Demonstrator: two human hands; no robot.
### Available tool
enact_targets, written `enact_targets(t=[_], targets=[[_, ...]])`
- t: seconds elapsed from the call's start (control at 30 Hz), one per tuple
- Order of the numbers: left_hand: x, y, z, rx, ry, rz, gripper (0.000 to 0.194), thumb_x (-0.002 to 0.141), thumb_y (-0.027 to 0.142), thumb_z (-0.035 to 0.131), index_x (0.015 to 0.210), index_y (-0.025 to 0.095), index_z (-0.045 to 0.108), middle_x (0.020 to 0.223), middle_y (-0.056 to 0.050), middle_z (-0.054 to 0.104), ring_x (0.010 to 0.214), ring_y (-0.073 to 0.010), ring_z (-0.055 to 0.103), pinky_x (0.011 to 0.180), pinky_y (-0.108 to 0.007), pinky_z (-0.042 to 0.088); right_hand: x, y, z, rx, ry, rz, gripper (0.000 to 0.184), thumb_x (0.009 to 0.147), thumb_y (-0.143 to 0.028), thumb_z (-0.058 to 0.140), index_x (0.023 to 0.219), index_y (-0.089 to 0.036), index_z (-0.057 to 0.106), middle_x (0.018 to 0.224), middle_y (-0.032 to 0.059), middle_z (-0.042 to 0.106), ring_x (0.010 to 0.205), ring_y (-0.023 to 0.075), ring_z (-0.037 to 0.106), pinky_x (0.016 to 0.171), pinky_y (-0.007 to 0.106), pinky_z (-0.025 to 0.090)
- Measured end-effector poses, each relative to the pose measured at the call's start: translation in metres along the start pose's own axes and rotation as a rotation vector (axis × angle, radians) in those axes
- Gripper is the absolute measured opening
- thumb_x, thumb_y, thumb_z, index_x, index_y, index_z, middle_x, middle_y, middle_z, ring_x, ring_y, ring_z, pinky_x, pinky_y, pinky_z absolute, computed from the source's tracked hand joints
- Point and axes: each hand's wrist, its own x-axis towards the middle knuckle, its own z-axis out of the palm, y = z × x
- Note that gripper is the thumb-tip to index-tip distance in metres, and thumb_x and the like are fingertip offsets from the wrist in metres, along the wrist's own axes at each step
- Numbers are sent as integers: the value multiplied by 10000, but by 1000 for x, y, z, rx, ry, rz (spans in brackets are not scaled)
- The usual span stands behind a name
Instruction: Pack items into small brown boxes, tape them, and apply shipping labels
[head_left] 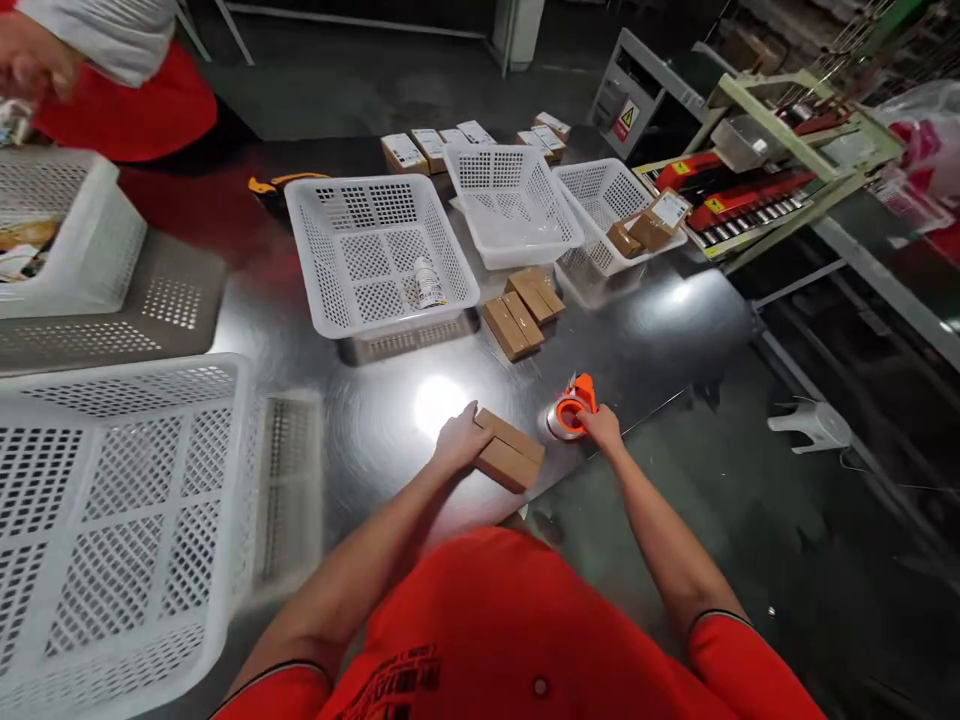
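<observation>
Two small brown cardboard boxes (511, 452) lie side by side on the shiny metal table (375, 420), near its front edge. My left hand (459, 440) rests on their left end, fingers curled over the boxes. My right hand (600, 428) grips an orange tape dispenser (571, 408) with a roll of clear tape, standing on the table just right of the boxes.
Several more brown boxes (523, 310) lie mid-table. White mesh baskets stand around: one with a small bottle (429, 283), an empty one (510, 200), one holding boxes (645, 228), and a large one (112, 520) at front left. Another person in red (127, 90) stands at far left.
</observation>
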Motion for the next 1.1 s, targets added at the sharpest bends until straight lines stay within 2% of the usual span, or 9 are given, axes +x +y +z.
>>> enact_targets(t=[0.13, 0.27, 0.33, 0.4, 0.53, 0.77, 0.87, 0.97, 1.1], targets=[[-12, 11, 17, 153, 67, 86, 682, 874, 389, 558, 1485, 133, 401, 1276, -163, 637, 1161, -317, 579, 930, -384, 442, -34, 7, -8, 169, -75, -22, 382, 763, -378, 618, 1059, -152, 533, 947, 71, 675, 805, 196, 665, 683, 289, 538], [-20, 15, 27, 238, 113, 88, 745, 876, 424, 575, 1517, 137, 330, 1291, -156, 622, 1187, -324, 541, 973, -416, 407, -77, 8, -17, 448, -206, -341, 718, 733, -476, 701, 1329, -196, 416, 1194, 85, 616, 1023, 226, 633, 902, 384, 537], [-21, 20, 29, 242, 117, 63, 772, 880, 434, 586, 1527, 122, 305, 1272, -170, 627, 1172, -332, 544, 968, -425, 401, -95, 7, -12, 425, -212, -510, 828, 720, -501, 742, 1406, -211, 380, 1323, 116, 543, 1183, 263, 563, 1034, 446, 467], [-21, 27, 29, 228, 104, 19, 761, 897, 431, 576, 1522, 93, 302, 1252, -189, 631, 1140, -332, 564, 932, -417, 416, -108, 6, -4, 317, -195, -618, 826, 746, -518, 731, 1431, -210, 391, 1343, 134, 518, 1230, 284, 529, 1075, 475, 430], [-22, 37, 34, 206, 101, -62, 736, 933, 475, 535, 1515, 88, 305, 1247, -193, 620, 1123, -326, 576, 889, -391, 433, -116, 10, 9, 173, -149, -726, 788, 813, -521, 665, 1475, -204, 378, 1226, 129, 572, 1097, 273, 597, 975, 461, 504], [-23, 41, 36, 197, 158, -83, 789, 923, 534, 549, 1532, 96, 306, 1253, -208, 585, 1129, -357, 548, 926, -434, 411, -117, 17, -2, -126, -158, -938, 589, 873, -528, 623, 1384, -244, 558, 1223, 121, 583, 1072, 244, 620, 914, 376, 540], [-28, 40, 23, 27, 232, -92, 720, 915, 476, 586, 1508, 137, 356, 1344, -193, 547, 1210, -346, 511, 980, -442, 400, -119, 18, 0, -279, -174, -941, 573, 871, -549, 621, 1367, -266, 593, 1186, 119, 599, 998, 235, 635, 860, 360, 553], [-38, 40, 13, -416, 301, -154, 533, 947, 495, 510, 1341, 138, 544, 1290, -165, 600, 1158, -286, 561, 959, -396, 440, -122, 19, 2, -301, -149, -954, 568, 878, -556, 610, 1361, -258, 604, 1193, 126, 600, 1012, 230, 632, 855, 341, 551], [-47, 47, 18, -959, -54, -335, 544, 872, 635, 525, 839, 113, 675, 732, -98, 671, 652, -200, 622, 619, -332, 501, -124, 22, 2, -342, -127, -987, 563, 895, -562, 583, 1365, -253, 601, 1185, 131, 600, 995, 231, 641, 806, 322, 558]])
